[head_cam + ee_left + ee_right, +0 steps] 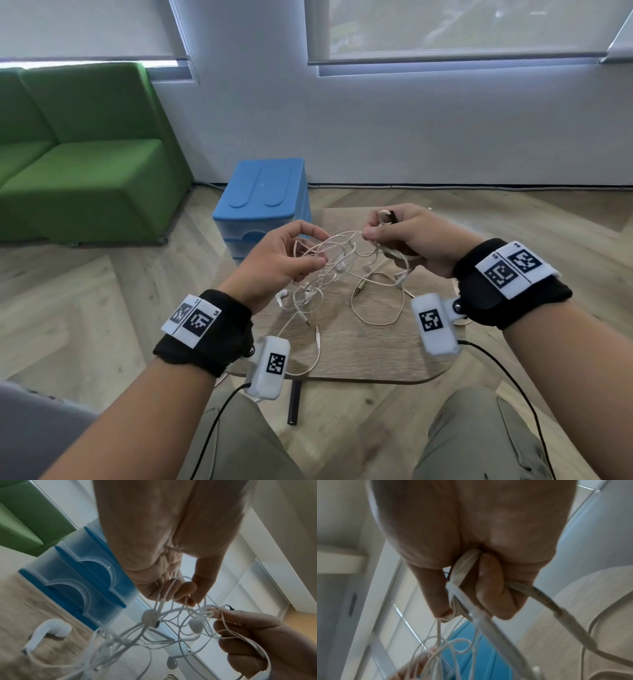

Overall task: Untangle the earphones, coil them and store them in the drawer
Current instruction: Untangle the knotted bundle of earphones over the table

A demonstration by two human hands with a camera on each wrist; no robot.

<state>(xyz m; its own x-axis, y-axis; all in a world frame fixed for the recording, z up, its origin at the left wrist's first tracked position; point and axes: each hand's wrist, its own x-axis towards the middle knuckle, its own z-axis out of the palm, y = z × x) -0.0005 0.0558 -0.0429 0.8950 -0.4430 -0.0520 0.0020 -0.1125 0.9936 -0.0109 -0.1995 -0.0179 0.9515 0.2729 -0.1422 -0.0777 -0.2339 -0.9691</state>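
Earphones: a tangled bunch of thin white and cream earphone cables [329, 263] is held up between both hands over the small light-wood table [370, 349]; lower loops and several jack plugs trail onto the tabletop. How many sets are knotted together cannot be told.
Earbuds: the left wrist view shows one white earbud [49, 628] lying on the table, and at least two more hanging in the knot.
Left hand: the left hand [277, 260] has its fingers curled, thumb and fingertips pinching strands at the left side of the tangle; the left wrist view shows cables passing between the fingers [183, 589].
Right hand: the right hand [407, 236] pinches a cable end between thumb and forefinger at the tangle's upper right, with the other fingers curled round a bundle of cable; the right wrist view shows that bundle wrapped inside the fist [464, 566].
Drawer: a blue plastic drawer unit with translucent drawer fronts [263, 202] stands on the floor just beyond the table's far left edge; the drawers in view are closed.
Writing: the square black-and-white marker tags [195, 320] on both black wristbands carry patterns only; small characters beside them are too small to read.
Surroundings: a green upholstered sofa [78, 161] stands at the left by the wall.
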